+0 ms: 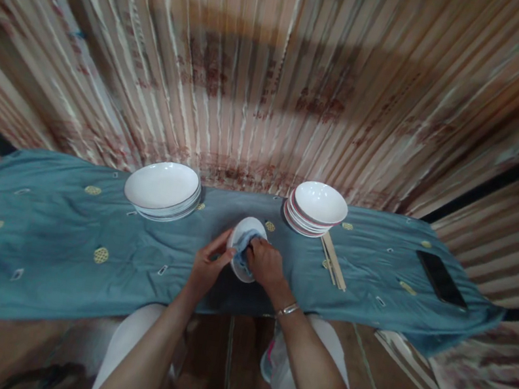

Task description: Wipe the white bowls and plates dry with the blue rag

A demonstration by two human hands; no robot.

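Observation:
A small white bowl (249,224) is tilted up near the table's front edge, between my two hands. My left hand (208,264) grips its left rim, with the thumb toward the inside. Inside the bowl, my right hand (266,263) presses a bunched blue cloth (241,246) against the surface, its fingers closed on the cloth. Part of the cloth and the bowl's right side are hidden by the right hand.
A stack of white plates (161,186) stands at the back left, and stacked white bowls (320,203) at the back right. Chopsticks (335,263) lie beside the bowls. A black phone (442,279) rests farther right on the teal tablecloth (61,214). Pleated curtains (250,100) hang behind.

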